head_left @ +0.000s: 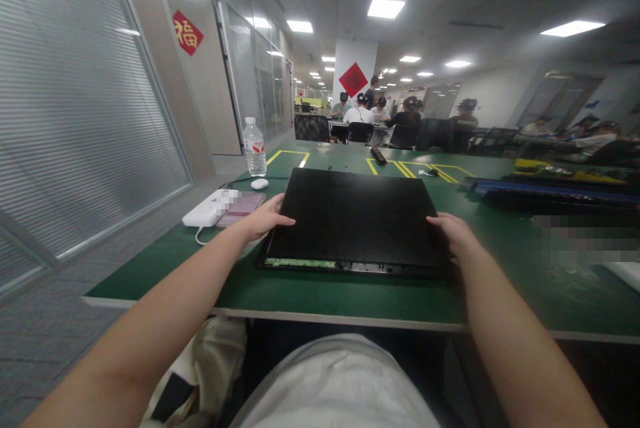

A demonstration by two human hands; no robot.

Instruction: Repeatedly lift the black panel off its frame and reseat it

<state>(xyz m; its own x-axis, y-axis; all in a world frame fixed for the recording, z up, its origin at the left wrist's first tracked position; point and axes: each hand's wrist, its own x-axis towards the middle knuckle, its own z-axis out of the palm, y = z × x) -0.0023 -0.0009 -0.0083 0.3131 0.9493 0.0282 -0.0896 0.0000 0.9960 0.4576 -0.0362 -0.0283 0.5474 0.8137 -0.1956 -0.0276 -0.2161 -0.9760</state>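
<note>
Left hand (267, 217) and right hand (454, 233) are both gripping opposite side edges of one black, flat, rectangular screen panel (355, 215), which is located over the green bench (320, 300); a narrow green circuit strip (300, 263) is visible along its near side.

You hold a flat black panel (357, 215) by its two side edges, left hand (267, 219) on one and right hand (454, 235) on the other, over the green tabletop (345, 298), a green strip (300, 263) showing along the panel's near edge, while a clear bottle (254, 148) stands beyond your left hand
</note>
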